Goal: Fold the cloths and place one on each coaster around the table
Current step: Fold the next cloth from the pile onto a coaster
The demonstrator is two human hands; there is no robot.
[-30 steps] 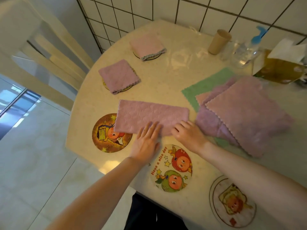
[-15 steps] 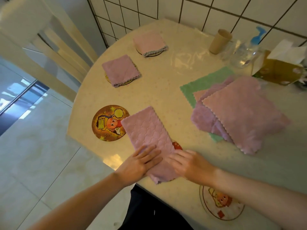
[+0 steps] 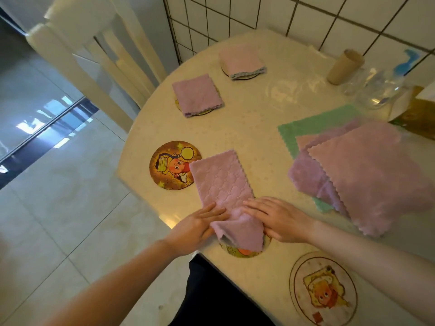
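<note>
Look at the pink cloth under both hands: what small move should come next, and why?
Probably fold the near end of the cloth away from the body to make a square. It lies as a long strip, with the left hand and right hand at its near end, over a coaster. The two folded cloths already on coasters are square.

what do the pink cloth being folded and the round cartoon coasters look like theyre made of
The pink cloth looks like soft microfibre or fleece: matte, quilted pattern, scalloped edge, limp fold under both hands. The orange coaster seems a thin rigid disc, perhaps wood or cork board, with a printed, slightly glossy face; its dark edge hints at this.
</note>
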